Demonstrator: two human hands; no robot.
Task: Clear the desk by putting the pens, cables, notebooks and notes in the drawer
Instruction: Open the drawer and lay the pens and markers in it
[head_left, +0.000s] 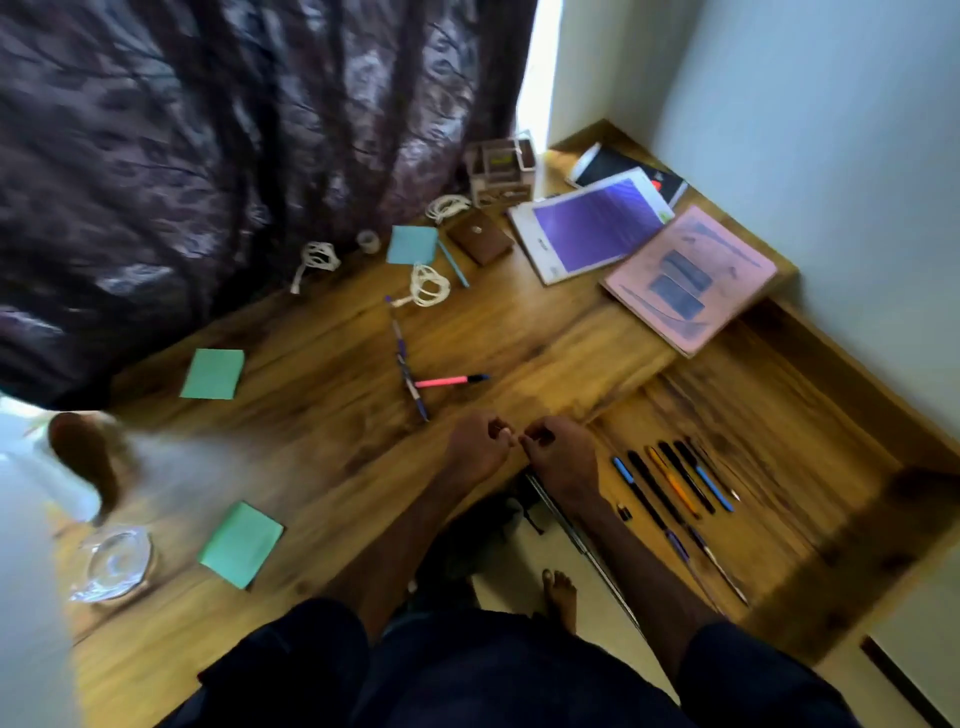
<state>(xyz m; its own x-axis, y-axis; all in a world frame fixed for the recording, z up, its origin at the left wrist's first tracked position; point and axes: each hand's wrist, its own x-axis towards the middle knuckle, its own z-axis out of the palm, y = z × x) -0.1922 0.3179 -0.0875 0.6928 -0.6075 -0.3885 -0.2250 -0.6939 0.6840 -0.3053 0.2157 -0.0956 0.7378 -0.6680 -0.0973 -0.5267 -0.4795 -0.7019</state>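
My left hand and my right hand meet fingertip to fingertip over the desk's front edge. Their fingers are curled, and I see nothing in either. To their right the open drawer holds several pens in a row. On the desk lie a pink pen, purple pens, a light blue pen, three white cable coils, two green notes and a blue note. A purple notebook, a pink one and a black one lie at the back right.
A brown wallet-like case, a tape roll and a small organizer sit near the dark curtain. A glass dish stands at the desk's left front. The wall borders the drawer's right side.
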